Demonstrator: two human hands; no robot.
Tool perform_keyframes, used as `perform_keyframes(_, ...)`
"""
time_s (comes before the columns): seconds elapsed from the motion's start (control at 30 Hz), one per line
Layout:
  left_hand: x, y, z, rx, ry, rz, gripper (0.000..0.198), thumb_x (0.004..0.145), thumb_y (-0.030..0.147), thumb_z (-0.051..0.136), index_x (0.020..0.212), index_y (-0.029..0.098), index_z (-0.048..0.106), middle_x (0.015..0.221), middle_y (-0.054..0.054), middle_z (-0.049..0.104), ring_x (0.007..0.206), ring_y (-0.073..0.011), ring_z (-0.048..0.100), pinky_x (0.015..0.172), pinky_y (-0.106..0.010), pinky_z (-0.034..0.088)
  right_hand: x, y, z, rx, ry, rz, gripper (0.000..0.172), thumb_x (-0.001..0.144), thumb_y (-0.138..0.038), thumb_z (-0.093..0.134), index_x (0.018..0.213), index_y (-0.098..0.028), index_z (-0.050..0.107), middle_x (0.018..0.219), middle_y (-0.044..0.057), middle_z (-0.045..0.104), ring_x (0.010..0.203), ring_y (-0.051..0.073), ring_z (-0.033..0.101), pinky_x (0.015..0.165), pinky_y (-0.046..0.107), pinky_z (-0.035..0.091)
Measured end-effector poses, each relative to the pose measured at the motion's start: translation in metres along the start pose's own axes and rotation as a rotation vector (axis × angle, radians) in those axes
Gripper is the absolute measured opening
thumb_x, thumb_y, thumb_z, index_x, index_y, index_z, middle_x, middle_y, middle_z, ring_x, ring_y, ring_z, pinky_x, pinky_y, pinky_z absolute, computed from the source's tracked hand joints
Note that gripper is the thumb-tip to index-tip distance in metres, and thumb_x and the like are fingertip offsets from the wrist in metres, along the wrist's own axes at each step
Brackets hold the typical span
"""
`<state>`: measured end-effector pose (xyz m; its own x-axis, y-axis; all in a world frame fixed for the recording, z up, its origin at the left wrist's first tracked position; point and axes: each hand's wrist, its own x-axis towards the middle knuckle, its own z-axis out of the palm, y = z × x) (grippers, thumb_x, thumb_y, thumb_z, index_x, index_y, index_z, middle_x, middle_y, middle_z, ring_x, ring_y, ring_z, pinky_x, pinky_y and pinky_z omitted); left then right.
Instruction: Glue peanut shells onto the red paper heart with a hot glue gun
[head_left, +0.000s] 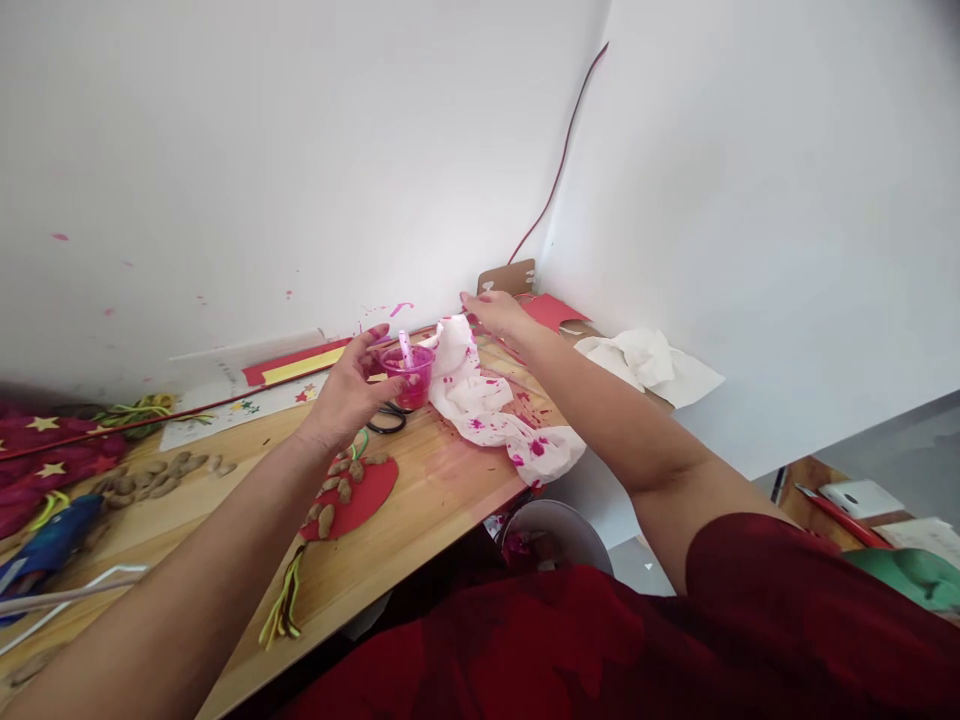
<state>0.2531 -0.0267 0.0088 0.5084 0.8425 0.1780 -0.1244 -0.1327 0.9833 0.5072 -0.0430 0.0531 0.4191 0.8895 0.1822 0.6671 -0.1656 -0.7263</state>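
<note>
My left hand (351,385) curves round a small clear plastic cup (416,388) of bright pink paint, thumb at the front and fingers at the far side. A white stick-like tool stands in the cup. My right hand (495,312) reaches to the back of the table, its fingers drawn together above the upper end of a crumpled paper towel (469,392) spotted with pink. What those fingers pinch, if anything, is hidden. Below my left wrist lies a red paper oval (367,497) with several peanuts on it and a yarn tassel (283,600).
Loose peanuts (154,475), a starred red cloth (45,440) and a blue object (52,535) lie left. Black-handled scissors (388,418) are beside the cup. White crumpled paper (645,362) lies right. A bin (562,530) stands below the table edge; white walls rise behind.
</note>
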Motion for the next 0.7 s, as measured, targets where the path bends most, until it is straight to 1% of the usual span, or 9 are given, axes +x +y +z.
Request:
perform_keyframes(0.13, 0.001, -0.002, -0.004, 0.006, 0.004, 0.012, 0.094, 0.055, 0.022, 0.086, 0.141, 0.017, 0.048, 0.114, -0.01, 0.07, 0.112, -0.0274, 0.066, 0.098, -0.046, 0.054, -0.007, 0.004, -0.003, 0.116, 0.145, -0.118, 0.035, 0.099, -0.043, 0.049, 0.105, -0.015, 0.069, 0.105, 0.008, 0.075, 0.091, 0.017, 0.071, 0.079, 0.028, 0.054)
perform_keyframes(0.17, 0.002, -0.003, -0.004, 0.01, 0.006, 0.014, 0.094, 0.055, 0.022, 0.086, 0.14, 0.017, 0.048, 0.114, -0.01, 0.07, 0.112, -0.0272, 0.066, 0.098, -0.046, 0.054, -0.012, 0.004, -0.005, 0.127, 0.112, -0.179, 0.034, 0.099, -0.044, 0.051, 0.104, -0.016, 0.07, 0.104, 0.007, 0.075, 0.092, 0.017, 0.071, 0.082, 0.028, 0.054)
perform_keyframes(0.23, 0.002, -0.003, -0.003, 0.01, 0.008, 0.014, 0.093, 0.055, 0.023, 0.086, 0.14, 0.017, 0.049, 0.112, -0.009, 0.07, 0.111, -0.0269, 0.066, 0.098, -0.046, 0.054, -0.024, 0.003, -0.006, 0.055, -0.059, -0.277, 0.031, 0.098, -0.041, 0.053, 0.101, -0.016, 0.072, 0.103, 0.007, 0.077, 0.095, 0.018, 0.072, 0.086, 0.029, 0.054)
perform_keyframes(0.3, 0.003, -0.002, -0.001, -0.001, 0.005, 0.006, 0.094, 0.055, 0.024, 0.087, 0.141, 0.017, 0.048, 0.114, -0.01, 0.07, 0.112, -0.027, 0.066, 0.098, -0.045, 0.054, -0.034, 0.004, 0.002, -0.144, -0.254, -0.303, 0.028, 0.095, -0.031, 0.058, 0.115, -0.017, 0.072, 0.118, 0.008, 0.075, 0.106, 0.019, 0.071, 0.093, 0.03, 0.053)
perform_keyframes(0.37, 0.002, -0.001, 0.001, -0.006, 0.001, -0.005, 0.096, 0.055, 0.025, 0.088, 0.142, 0.016, 0.047, 0.116, -0.012, 0.07, 0.114, -0.0277, 0.065, 0.097, -0.045, 0.055, -0.039, 0.005, 0.016, -0.346, -0.371, -0.275, 0.046, 0.09, -0.022, 0.064, 0.135, -0.018, 0.063, 0.136, 0.01, 0.068, 0.119, 0.022, 0.067, 0.098, 0.031, 0.052)
perform_keyframes(0.43, 0.002, 0.0, 0.0, 0.002, -0.003, -0.011, 0.098, 0.055, 0.026, 0.088, 0.143, 0.016, 0.047, 0.118, -0.013, 0.069, 0.116, -0.0287, 0.065, 0.097, -0.046, 0.055, -0.039, 0.008, 0.033, -0.458, -0.41, -0.239, 0.066, 0.084, -0.016, 0.069, 0.148, -0.019, 0.052, 0.144, 0.013, 0.062, 0.126, 0.026, 0.064, 0.1, 0.034, 0.051)
perform_keyframes(0.5, 0.001, 0.0, -0.002, 0.019, -0.005, 0.0, 0.096, 0.055, 0.025, 0.087, 0.143, 0.017, 0.047, 0.118, -0.012, 0.07, 0.116, -0.029, 0.065, 0.098, -0.047, 0.055, -0.038, 0.011, 0.046, -0.49, -0.405, -0.222, 0.073, 0.081, -0.012, 0.071, 0.15, -0.018, 0.049, 0.144, 0.016, 0.062, 0.127, 0.03, 0.063, 0.101, 0.037, 0.051)
perform_keyframes(0.57, 0.001, 0.0, -0.005, 0.032, -0.006, 0.015, 0.094, 0.057, 0.023, 0.086, 0.143, 0.018, 0.048, 0.115, -0.011, 0.071, 0.114, -0.0284, 0.066, 0.098, -0.048, 0.055, -0.038, 0.013, 0.055, -0.512, -0.397, -0.216, 0.071, 0.081, -0.012, 0.07, 0.149, -0.016, 0.05, 0.142, 0.018, 0.063, 0.125, 0.031, 0.064, 0.099, 0.037, 0.051)
perform_keyframes(0.7, 0.001, -0.005, -0.009, 0.044, 0.002, 0.025, 0.092, 0.059, 0.02, 0.084, 0.143, 0.018, 0.049, 0.115, -0.01, 0.071, 0.115, -0.0276, 0.066, 0.1, -0.048, 0.054, -0.039, 0.018, 0.061, -0.527, -0.376, -0.191, 0.053, 0.084, -0.016, 0.069, 0.137, -0.014, 0.061, 0.129, 0.018, 0.071, 0.116, 0.031, 0.068, 0.094, 0.035, 0.051)
